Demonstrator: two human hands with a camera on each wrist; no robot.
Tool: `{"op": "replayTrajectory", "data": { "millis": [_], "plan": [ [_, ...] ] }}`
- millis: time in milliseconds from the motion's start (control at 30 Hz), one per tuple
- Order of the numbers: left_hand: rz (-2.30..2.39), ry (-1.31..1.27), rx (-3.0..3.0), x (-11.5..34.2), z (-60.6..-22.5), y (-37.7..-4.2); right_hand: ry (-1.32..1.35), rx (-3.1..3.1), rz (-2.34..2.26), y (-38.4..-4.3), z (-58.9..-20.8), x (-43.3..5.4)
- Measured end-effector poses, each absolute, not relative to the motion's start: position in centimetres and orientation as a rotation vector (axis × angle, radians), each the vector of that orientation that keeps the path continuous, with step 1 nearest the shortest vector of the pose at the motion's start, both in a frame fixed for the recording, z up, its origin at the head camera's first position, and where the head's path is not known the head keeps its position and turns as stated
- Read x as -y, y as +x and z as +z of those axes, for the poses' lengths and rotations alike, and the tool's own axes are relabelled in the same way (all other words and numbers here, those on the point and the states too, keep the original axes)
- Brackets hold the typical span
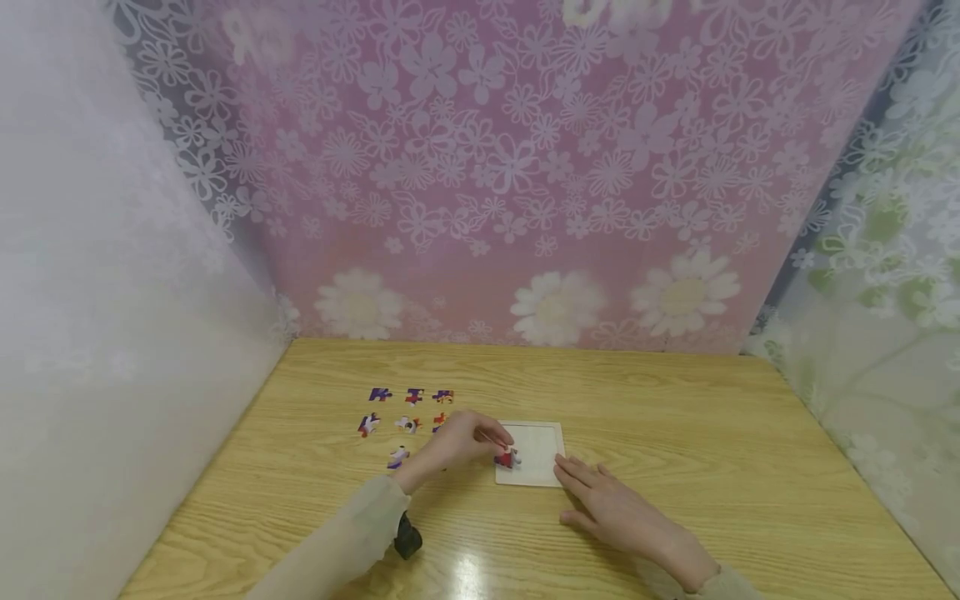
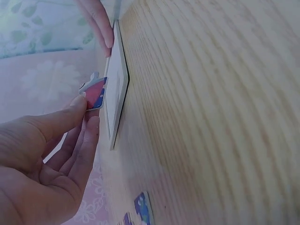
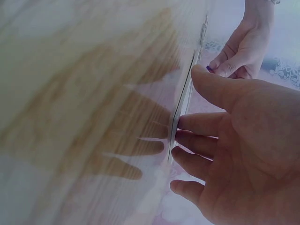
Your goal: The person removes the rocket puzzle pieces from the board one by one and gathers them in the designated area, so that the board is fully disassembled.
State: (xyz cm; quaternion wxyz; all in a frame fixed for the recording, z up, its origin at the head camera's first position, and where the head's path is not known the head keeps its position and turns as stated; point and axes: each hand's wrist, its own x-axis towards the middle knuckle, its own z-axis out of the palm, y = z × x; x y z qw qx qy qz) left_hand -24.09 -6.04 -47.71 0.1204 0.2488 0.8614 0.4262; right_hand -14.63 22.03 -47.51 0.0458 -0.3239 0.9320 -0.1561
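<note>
My left hand point(image 1: 461, 440) pinches a red, white and blue jigsaw puzzle piece point(image 2: 95, 93) between thumb and fingers. In the head view the piece is over the left part of a pale square puzzle tray point(image 1: 536, 479), which lies flat on the table. My right hand point(image 1: 611, 508) has its fingers extended, with the fingertips touching the tray's right edge. From the right wrist view, the fingers point(image 3: 201, 124) meet the side of the tray point(image 3: 183, 93) and the thumb is spread apart from them.
Several loose puzzle pieces point(image 1: 408, 425) lie in rough rows on the wooden table point(image 1: 675, 417), left of the tray; the left hand partly covers some. A dark object point(image 1: 407, 536) is at the left wrist. Floral curtains point(image 1: 480, 167) enclose the table's back and sides.
</note>
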Motion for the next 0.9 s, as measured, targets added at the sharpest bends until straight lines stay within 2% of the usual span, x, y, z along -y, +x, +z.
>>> {"op": "replayTrajectory", "data": {
  "millis": [900],
  "plan": [
    [1.410,0.536,-2.570,13.5,-47.5,-24.7,-1.046,-2.860,-0.486,-14.6,-47.8,-22.2]
  ]
}}
